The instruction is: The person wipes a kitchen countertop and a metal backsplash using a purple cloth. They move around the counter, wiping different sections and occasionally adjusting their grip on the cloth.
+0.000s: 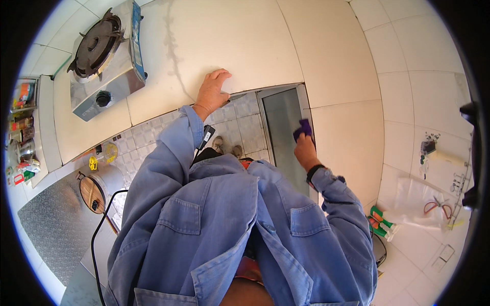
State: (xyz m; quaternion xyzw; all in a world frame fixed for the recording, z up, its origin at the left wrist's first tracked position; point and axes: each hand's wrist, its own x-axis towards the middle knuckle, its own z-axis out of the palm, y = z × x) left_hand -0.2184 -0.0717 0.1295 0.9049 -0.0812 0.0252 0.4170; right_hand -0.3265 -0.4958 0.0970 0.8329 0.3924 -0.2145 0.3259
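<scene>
My left hand (214, 88) rests at the front edge of the cream tiled countertop (237, 46), fingers curled on top and thumb near the edge; it holds nothing. My right hand (306, 152), lower and to the right, grips a bunched purple cloth (302, 129). That cloth is at the edge of a framed grey panel (285, 122) below counter level. Whether it touches the frame, I cannot tell.
A single-burner gas stove (111, 72) stands on the counter at upper left. Jars and bottles (25, 141) line the far left. Scissors (437, 208) hang on the right wall near a plastic bag (409, 199). A black cable (93, 241) runs beside my left sleeve.
</scene>
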